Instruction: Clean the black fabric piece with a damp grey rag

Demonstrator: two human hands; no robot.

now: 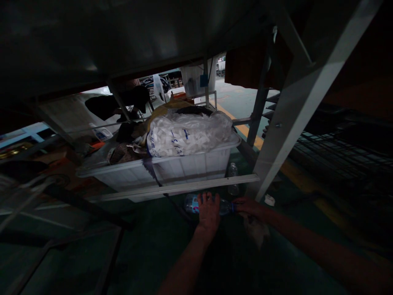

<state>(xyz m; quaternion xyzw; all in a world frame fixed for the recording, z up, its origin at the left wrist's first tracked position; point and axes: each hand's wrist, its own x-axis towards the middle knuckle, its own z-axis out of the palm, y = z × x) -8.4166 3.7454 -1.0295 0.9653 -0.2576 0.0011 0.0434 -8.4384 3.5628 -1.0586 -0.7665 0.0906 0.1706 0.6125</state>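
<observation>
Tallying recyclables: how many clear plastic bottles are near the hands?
2: a blue-labelled bottle in the left hand and right hand; another bottle behind the metal rail, beside the white tub. Shadows may hide more.

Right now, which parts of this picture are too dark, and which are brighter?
Head view: dim overall, near floor almost black; head view: far floor beyond the white tub much brighter; head view: left hand, right hand and bottle underlit, print on the label hard to read.
</observation>
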